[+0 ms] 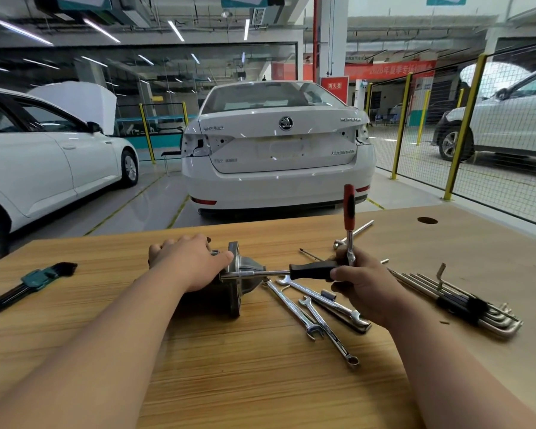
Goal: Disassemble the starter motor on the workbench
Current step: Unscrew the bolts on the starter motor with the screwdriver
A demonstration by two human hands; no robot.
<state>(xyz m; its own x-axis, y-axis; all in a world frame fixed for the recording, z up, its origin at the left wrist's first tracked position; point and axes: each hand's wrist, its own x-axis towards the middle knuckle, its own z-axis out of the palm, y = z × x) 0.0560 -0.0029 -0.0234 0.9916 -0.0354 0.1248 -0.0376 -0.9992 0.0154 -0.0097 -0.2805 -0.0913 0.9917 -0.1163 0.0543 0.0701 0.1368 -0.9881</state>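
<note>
starter motor (245,269), body hidden — under left hand (188,258)

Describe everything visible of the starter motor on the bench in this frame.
The starter motor is grey metal, lying on its side on the wooden workbench. A round flange stands on edge, with a tapered nose pointing right. The left hand holds its body from above, hiding most of it. A black-handled screwdriver, held in the right hand, has its shaft against the flange.
</note>
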